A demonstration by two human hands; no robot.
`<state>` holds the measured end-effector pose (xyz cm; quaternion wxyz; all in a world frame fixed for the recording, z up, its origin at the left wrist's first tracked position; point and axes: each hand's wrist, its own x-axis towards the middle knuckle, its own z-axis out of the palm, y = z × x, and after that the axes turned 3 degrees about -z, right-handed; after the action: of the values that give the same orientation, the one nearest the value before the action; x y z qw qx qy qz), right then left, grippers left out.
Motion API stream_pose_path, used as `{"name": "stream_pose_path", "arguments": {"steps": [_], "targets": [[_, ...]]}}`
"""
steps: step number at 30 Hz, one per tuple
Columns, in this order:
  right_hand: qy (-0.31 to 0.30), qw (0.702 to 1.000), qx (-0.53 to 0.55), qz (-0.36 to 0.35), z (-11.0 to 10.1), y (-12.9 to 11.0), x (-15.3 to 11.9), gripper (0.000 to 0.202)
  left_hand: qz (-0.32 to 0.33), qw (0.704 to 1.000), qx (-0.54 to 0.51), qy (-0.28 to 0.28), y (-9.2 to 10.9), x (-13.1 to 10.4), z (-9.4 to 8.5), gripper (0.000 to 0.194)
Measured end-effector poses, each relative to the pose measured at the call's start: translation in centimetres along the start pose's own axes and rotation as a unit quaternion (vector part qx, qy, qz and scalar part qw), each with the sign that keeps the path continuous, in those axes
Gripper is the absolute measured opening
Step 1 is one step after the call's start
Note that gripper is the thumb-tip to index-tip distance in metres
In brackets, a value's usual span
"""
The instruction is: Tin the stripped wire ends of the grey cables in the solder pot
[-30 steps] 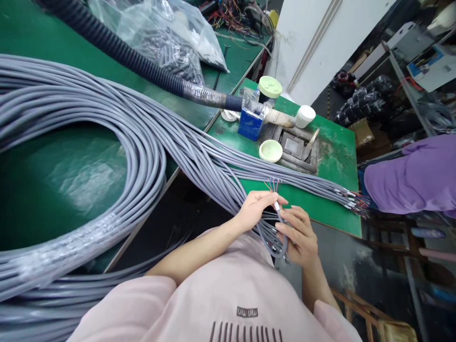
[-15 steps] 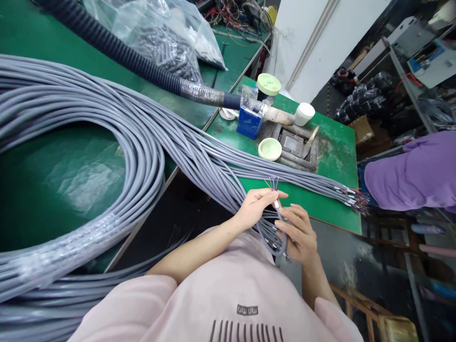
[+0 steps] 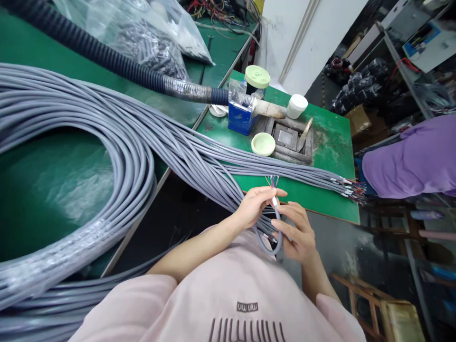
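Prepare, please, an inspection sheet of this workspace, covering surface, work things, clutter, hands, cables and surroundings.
Surface: small green table, with dark stains near a square metal plate.
Work things: one grey cable bent in a loop; white sleeve near its end, thin coloured wires fanned out.
Clutter: blue box, white tub, pale green dish, spatula-like tool, filled clear bag.
Hands: left hand pinches the cable by the sleeve; right hand is at the loop below, grip unclear.
Cables: large grey bundle, coiled at left, lying partly across the small green table.
Surroundings: person in purple, cardboard box, black corrugated hose.
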<state>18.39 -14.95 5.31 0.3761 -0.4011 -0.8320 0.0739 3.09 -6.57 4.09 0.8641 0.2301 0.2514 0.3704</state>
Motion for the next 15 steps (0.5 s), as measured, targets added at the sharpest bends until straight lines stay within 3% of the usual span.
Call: {"name": "stream_pose_path", "arguments": {"steps": [9, 12, 15], "targets": [[-0.001, 1.0, 0.001, -0.003, 0.0, 0.0, 0.1, 0.053, 0.018, 0.999, 0.038, -0.003, -0.1, 0.2, -0.3, 0.03], [-0.01, 0.999, -0.033, 0.004, -0.3, -0.6, 0.0, 0.045, 0.063, 0.983, 0.173, -0.027, -0.5, 0.3, -0.1, 0.034], [-0.052, 0.995, -0.081, 0.018, -1.9, -1.4, -1.3, 0.037, 0.102, 0.924, 0.361, -0.079, -0.6, 0.3, 0.0, 0.039]]}}
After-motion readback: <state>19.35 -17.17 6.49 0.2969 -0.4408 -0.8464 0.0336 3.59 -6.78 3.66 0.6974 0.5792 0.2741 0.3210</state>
